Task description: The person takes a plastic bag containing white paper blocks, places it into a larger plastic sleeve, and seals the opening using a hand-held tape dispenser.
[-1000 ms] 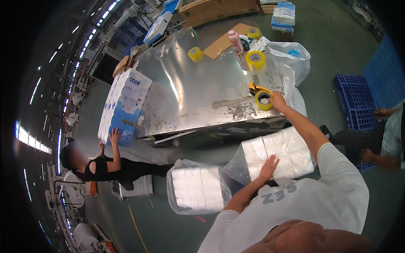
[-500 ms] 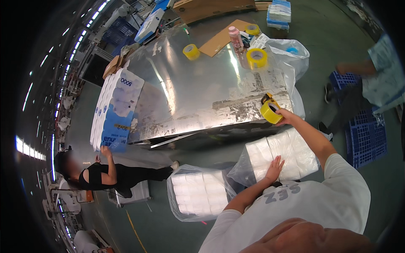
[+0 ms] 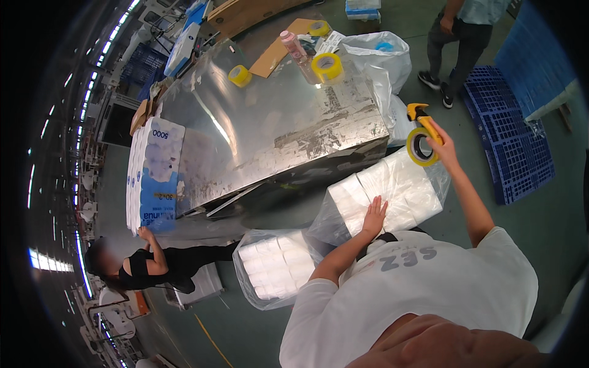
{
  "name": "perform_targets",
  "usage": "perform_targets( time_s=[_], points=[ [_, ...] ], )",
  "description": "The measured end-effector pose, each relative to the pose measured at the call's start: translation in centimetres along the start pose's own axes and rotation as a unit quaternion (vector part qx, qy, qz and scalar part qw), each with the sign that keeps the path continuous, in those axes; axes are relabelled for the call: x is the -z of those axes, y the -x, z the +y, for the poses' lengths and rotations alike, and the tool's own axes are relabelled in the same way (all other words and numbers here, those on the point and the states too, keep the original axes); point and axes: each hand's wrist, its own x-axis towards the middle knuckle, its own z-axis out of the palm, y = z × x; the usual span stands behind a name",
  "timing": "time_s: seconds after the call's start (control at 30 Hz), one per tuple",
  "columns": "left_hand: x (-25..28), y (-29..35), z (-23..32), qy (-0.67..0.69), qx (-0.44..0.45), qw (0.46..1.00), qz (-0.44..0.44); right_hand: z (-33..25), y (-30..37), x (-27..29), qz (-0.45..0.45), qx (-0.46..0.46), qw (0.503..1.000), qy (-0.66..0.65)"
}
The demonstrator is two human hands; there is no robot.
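In my right hand (image 3: 444, 149) is a tape dispenser (image 3: 419, 115) with a yellow frame, carrying a roll of yellow tape (image 3: 412, 147). I hold it up beyond the far right corner of a clear plastic bag (image 3: 399, 191) packed with white paper rolls or packs. My left hand (image 3: 374, 218) lies flat on top of this bag, fingers spread. A second clear bag (image 3: 277, 270) of white stacked packs stands to the left, next to the first.
Ahead is a metal table (image 3: 245, 141) with tape rolls (image 3: 327, 66), a pink bottle (image 3: 293, 46) and cardboard (image 3: 279, 58). A white plastic bag (image 3: 386, 61) hangs at its right. Blue pallets (image 3: 512, 135) and one person (image 3: 457, 37) are right; another person (image 3: 153, 264) handles wrapped packs (image 3: 161, 178) left.
My right hand has swung the tape dispenser rightward and up, away from the table's corner. My left hand stays on the bag. The person at right now stands farther back.
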Motion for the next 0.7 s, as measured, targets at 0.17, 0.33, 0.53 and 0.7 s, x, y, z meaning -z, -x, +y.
perform_targets(
  time_s=[0.17,0.33,0.53,0.7],
  points=[
    [0.1,0.2,0.3,-0.059,0.009,0.998,-0.012,2.9,5.0,-4.5,-0.014,-0.021,0.924,0.381],
    [1.1,-0.1,1.7,0.025,0.052,0.998,-0.009,8.2,6.2,-6.7,-0.149,-0.107,0.869,0.459],
    [1.2,-2.6,5.8,0.051,-0.109,0.993,0.008,7.3,5.5,-6.2,-0.207,-0.116,0.86,0.453],
    [1.3,-4.3,8.6,0.003,-0.134,0.99,-0.036,8.5,5.0,-5.0,-0.228,-0.12,0.857,0.446]
  ],
)
